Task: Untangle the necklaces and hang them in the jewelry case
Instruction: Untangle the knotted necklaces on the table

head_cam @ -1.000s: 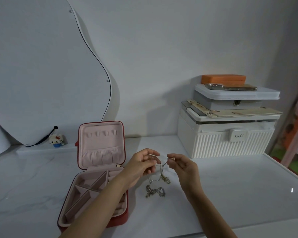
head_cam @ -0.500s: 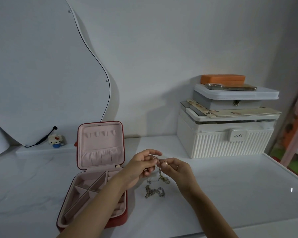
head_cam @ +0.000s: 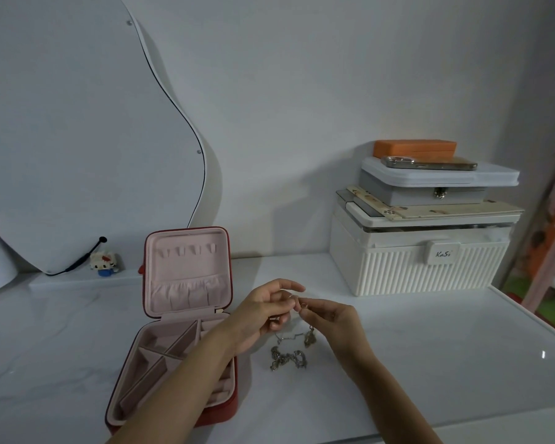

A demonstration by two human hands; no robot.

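Observation:
A tangle of metal necklaces (head_cam: 289, 355) lies on the white table just right of the open red jewelry case (head_cam: 173, 331). The case has a pink lining, with small hooks and a gathered pocket in its upright lid. My left hand (head_cam: 263, 310) and my right hand (head_cam: 330, 318) meet above the tangle. Both pinch the top of a thin chain that hangs down to the pile. My left forearm crosses over the case's front right corner.
A white ribbed storage box (head_cam: 420, 264) stands at the back right, stacked with a grey case, a phone (head_cam: 430, 163) and an orange box (head_cam: 414, 149). A curved mirror (head_cam: 77, 139) leans on the wall at left, with a small toy figure (head_cam: 104, 262) below it.
My hands have come together from a short gap, so the fingertips now nearly touch on the chain. The pile on the table has stayed put.

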